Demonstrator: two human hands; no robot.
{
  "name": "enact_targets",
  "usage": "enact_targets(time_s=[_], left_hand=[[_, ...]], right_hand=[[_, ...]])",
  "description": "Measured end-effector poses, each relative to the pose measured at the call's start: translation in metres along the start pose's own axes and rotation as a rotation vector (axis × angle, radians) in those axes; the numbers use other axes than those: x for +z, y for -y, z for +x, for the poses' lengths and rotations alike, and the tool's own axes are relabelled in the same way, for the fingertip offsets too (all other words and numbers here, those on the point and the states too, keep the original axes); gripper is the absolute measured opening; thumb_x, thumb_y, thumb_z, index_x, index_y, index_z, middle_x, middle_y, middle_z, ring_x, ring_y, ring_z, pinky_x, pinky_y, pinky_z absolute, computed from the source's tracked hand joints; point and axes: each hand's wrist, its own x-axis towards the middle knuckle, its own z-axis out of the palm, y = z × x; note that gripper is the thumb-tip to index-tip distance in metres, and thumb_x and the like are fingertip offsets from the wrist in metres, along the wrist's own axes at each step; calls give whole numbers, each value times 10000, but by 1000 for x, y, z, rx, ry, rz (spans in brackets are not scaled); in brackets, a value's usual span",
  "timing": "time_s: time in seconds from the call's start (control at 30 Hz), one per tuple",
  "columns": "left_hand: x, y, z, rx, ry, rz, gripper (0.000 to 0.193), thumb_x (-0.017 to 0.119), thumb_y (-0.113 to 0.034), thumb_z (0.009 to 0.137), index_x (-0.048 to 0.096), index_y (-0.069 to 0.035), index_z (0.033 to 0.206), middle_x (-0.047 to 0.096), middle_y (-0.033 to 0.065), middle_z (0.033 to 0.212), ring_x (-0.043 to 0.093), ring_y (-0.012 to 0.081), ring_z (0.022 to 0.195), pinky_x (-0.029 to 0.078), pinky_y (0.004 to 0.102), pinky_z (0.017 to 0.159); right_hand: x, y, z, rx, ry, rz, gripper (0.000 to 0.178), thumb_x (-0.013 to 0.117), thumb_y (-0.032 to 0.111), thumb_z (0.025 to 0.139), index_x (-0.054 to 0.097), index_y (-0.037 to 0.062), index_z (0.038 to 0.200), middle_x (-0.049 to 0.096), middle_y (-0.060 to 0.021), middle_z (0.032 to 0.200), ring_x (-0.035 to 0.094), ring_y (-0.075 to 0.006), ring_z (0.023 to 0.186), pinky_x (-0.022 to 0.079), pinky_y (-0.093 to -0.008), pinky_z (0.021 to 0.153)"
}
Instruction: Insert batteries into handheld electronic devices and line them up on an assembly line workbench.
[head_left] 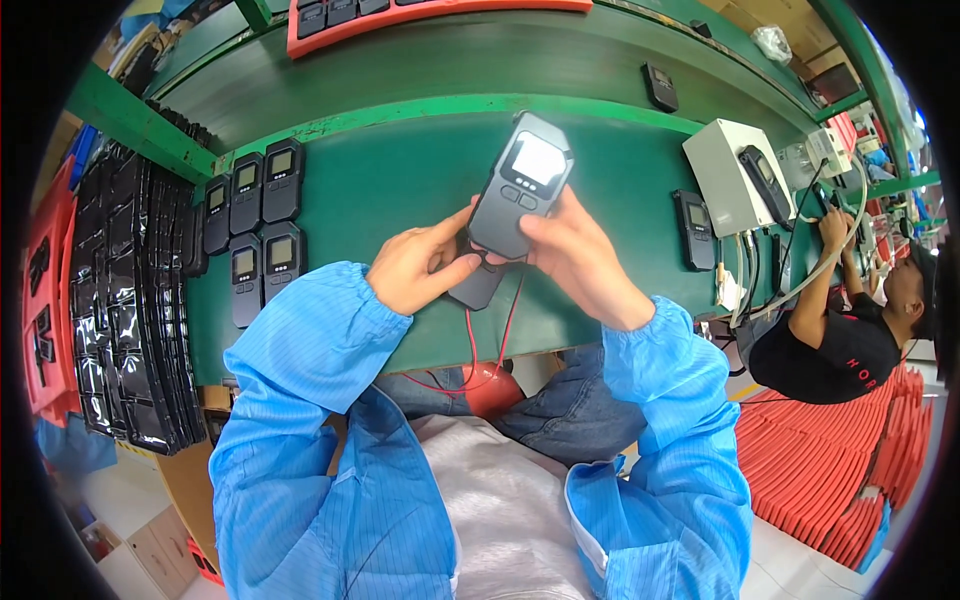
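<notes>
My right hand (pixel 580 250) grips a dark grey handheld device (pixel 505 215), thumb on its front below two buttons. It is raised and tilted, with its screen lit white. Beneath its lower end is a second handheld device (pixel 475 288), mostly covered. My left hand (pixel 415 265) curls around the upper part of that second device, its thumb lying over it and its index finger reaching behind the raised one. A thin red cable (pixel 472 340) loops down from beside the devices toward my lap; its upper end is hidden.
Several similar devices (pixel 283 180) lie at the left of the green table (pixel 370 180), beside stacked black trays (pixel 130 300). At right are another device (pixel 693 230), a pale box (pixel 730 180) and cables. A co-worker (pixel 830 330) sits beyond, near stacked red trays (pixel 810 460).
</notes>
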Motion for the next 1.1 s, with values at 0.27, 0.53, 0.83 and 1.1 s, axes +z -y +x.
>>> enact_targets(time_s=[0.27, 0.53, 0.83, 1.1], left_hand=[[10, 9, -7, 136, -39, -349, 656, 679, -192, 895, 397, -52, 1471, 738, 113, 941, 672, 206, 723, 512, 321, 683], [13, 5, -6, 323, 141, -378, 489, 684, -197, 910, 507, -18, 1329, 713, 116, 1096, 664, 166, 886, 511, 335, 792], [14, 2, -8, 180, 52, -640, 641, 684, -248, 933, 378, -26, 1451, 704, 102, 1029, 658, 168, 886, 502, 324, 782], [8, 8, -2, 3, 20, -910, 640, 679, -231, 939, 368, -35, 1463, 675, 43, 849, 570, 91, 650, 410, 226, 581]], right_hand=[[-9, -7, 6, 114, -76, -176, 518, 508, 239, 1011, 341, 52, 1463, 566, -137, 1320, 569, -243, 1204, 445, -402, 1037], [-10, -14, 7, 71, 6, -10, 542, 519, 206, 958, 361, 37, 1448, 565, -144, 1315, 565, -267, 1214, 427, -420, 1059], [2, -8, 2, 92, 3, -81, 562, 539, 204, 951, 354, 35, 1454, 570, -131, 1308, 559, -232, 1208, 430, -393, 1043], [-5, -16, 3, 108, 192, -140, 516, 582, 167, 991, 381, 29, 1445, 560, -104, 1328, 546, -167, 1205, 441, -333, 1014]])
